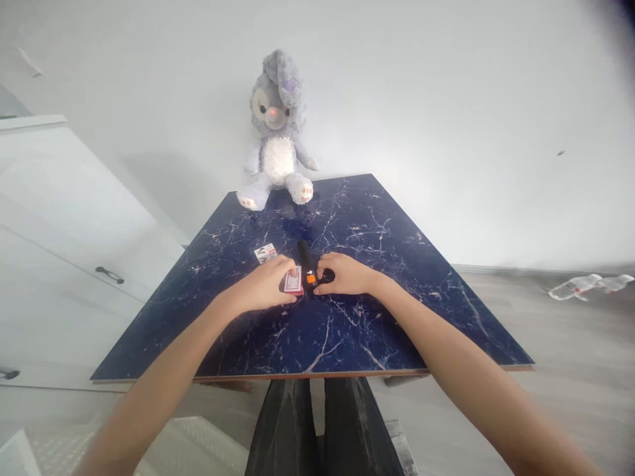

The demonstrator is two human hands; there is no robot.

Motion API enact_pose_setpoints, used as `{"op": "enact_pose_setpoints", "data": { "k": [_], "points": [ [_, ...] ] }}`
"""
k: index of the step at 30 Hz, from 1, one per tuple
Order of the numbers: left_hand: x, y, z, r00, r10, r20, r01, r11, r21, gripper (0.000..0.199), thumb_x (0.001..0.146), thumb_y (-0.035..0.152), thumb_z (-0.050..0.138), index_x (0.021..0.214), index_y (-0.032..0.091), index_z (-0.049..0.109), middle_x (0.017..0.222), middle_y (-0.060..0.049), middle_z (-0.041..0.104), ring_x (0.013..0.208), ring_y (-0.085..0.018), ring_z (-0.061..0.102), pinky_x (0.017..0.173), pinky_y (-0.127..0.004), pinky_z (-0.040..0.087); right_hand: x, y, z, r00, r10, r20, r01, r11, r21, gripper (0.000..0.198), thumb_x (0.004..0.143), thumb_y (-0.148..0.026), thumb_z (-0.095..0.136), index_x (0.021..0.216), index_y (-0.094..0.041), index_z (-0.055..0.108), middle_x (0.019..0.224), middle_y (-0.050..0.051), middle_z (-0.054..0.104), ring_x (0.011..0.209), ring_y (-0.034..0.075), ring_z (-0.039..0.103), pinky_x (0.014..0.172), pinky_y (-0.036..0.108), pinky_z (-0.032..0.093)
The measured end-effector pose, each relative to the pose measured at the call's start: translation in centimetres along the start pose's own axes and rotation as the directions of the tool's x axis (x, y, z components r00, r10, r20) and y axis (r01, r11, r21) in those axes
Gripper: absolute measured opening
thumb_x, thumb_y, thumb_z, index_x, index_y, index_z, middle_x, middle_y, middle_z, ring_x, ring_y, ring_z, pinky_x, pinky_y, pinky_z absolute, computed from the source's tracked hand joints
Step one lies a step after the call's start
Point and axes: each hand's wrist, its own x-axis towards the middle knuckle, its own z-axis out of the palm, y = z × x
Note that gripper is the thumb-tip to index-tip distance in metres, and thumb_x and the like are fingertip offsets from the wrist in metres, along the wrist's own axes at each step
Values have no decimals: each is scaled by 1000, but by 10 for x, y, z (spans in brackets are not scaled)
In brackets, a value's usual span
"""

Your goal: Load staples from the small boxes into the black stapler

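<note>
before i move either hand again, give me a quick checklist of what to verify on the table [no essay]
1. Left hand on the red-and-white box: ok, thumb and fingers are on it.
2. Right hand gripping the black object firmly: cannot tell, the fingers are at its right side but contact is unclear.
3. Box and black object apart: not ok to assume; they sit side by side with little or no gap.
4. White printed item clear of the left hand: cannot tell, it lies just beyond it.
5. Plush toy clear of both hands: ok, it sits at the far end of the table.
</note>
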Motion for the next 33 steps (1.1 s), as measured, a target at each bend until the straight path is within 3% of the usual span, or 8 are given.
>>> {"op": "enact_pose_setpoints", "data": {
  "k": [3, 5, 7, 9, 17, 21, 24, 33],
  "points": [
    [8, -11, -14, 996, 56, 65, -51, 996, -78, 48, 64, 46, 81, 100, 24, 58, 125, -9, 57, 111, -31, 59, 87, -38, 48, 0, 1, 1, 999, 41, -28, -41, 999, 18, 33, 73, -45, 81, 92, -21, 67, 89, 3, 69, 84, 21, 62, 79, 32, 44],
    [11, -16, -12, 997, 37, 66, -24, 982, -186, 49, 65, 46, 81, 103, 24, 58, 122, -8, 60, 108, -30, 62, 86, -38, 49, 0, 1, 3, 994, 93, -50, -90, 995, 53, 50, 73, -42, 81, 115, -21, 64, 98, 4, 71, 87, 22, 65, 79, 33, 46],
    [10, -18, -5, 999, 17, 29, -8, 958, -286, 48, 70, 46, 78, 108, 25, 57, 117, -8, 64, 104, -28, 65, 84, -38, 50, -1, -1, 5, 988, 139, -73, -133, 988, 83, 82, 71, -39, 81, 142, -23, 45, 112, 7, 70, 94, 26, 67, 83, 35, 48],
    [9, -18, 2, 1000, 3, -19, -8, 953, -302, 47, 73, 46, 76, 109, 26, 56, 112, -8, 66, 100, -28, 67, 82, -39, 51, -1, -4, 6, 985, 156, -81, -148, 985, 93, 100, 71, -36, 80, 154, -24, 26, 121, 10, 68, 101, 28, 66, 88, 38, 49],
    [9, -30, 10, 999, -3, -53, -11, 963, -269, 51, 70, 38, 78, 114, 26, 53, 106, -7, 69, 93, -29, 68, 78, -40, 52, 3, -16, 12, 976, 197, -92, -170, 955, 242, 96, 70, -30, 80, 152, -25, 30, 119, 9, 66, 105, 25, 65, 93, 39, 51],
    [13, -41, 17, 992, -11, -127, -29, 952, -303, 72, 68, 36, 80, 130, 25, 45, 120, -12, 64, 105, -31, 65, 85, -43, 52, 3, -21, 16, 965, 251, -70, -223, 935, 277, 105, 69, -34, 82, 155, -25, 23, 113, 7, 65, 102, 25, 65, 92, 40, 51],
    [14, -40, 21, 987, 41, -153, -87, 949, -304, 91, 65, 38, 83, 143, 25, 37, 137, -14, 56, 117, -32, 60, 95, -45, 50, 3, -23, 18, 966, 255, -48, -233, 934, 270, 113, 68, -35, 82, 158, -25, 14, 113, 8, 65, 101, 25, 65, 90, 40, 51],
    [13, -28, 21, 970, 142, -196, -198, 932, -304, 88, 67, 28, 81, 146, 24, 42, 138, -13, 57, 120, -34, 58, 99, -48, 48, 1, -27, 20, 990, 124, -69, -117, 988, 97, 111, 72, -39, 79, 159, -25, 12, 123, 13, 61, 109, 30, 61, 95, 46, 49]
  ]
}}
